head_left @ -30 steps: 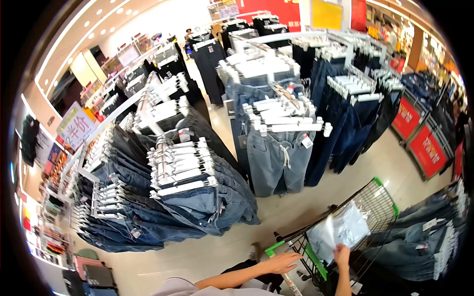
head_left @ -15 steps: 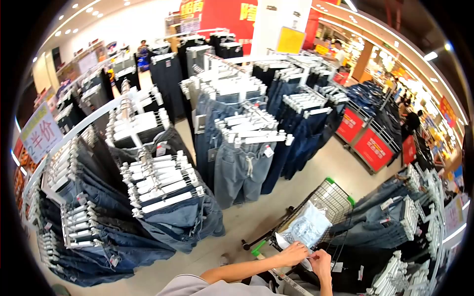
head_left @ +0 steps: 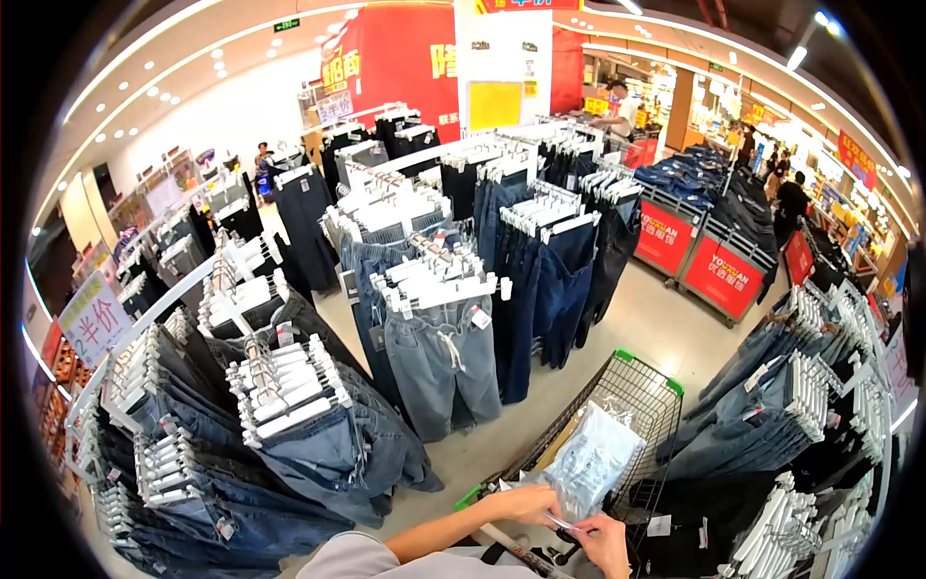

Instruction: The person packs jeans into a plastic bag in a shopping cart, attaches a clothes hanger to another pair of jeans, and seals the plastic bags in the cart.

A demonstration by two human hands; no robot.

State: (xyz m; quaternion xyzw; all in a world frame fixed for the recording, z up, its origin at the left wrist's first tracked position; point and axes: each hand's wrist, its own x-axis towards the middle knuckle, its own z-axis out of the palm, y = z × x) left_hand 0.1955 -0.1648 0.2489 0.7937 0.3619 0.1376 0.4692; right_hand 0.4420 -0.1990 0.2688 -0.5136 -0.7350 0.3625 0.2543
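Note:
My left hand (head_left: 532,504) and my right hand (head_left: 603,542) are close together over the handle end of a shopping cart (head_left: 666,405). Both have their fingers pinched on a strip of clear plastic stretched between them. It looks like the edge of the plastic bag (head_left: 577,502) just beyond my fingers. Folded light-blue clothing (head_left: 596,449) in clear wrapping lies in the cart's wire basket, in front of my hands. The cart's handle (head_left: 516,548) runs beneath my forearms, partly hidden by them.
Racks of hanging jeans (head_left: 309,444) stand to the left, with grey drawstring pants (head_left: 446,362) ahead. More jeans (head_left: 748,415) hang close on the cart's right side. Bins with red panels (head_left: 723,278) stand farther off across the pale floor (head_left: 598,333). Several people are in the background.
The camera view has tilted up and turned slightly right. My hands have shifted left and a little lower in view, and clear plastic now shows stretched between them.

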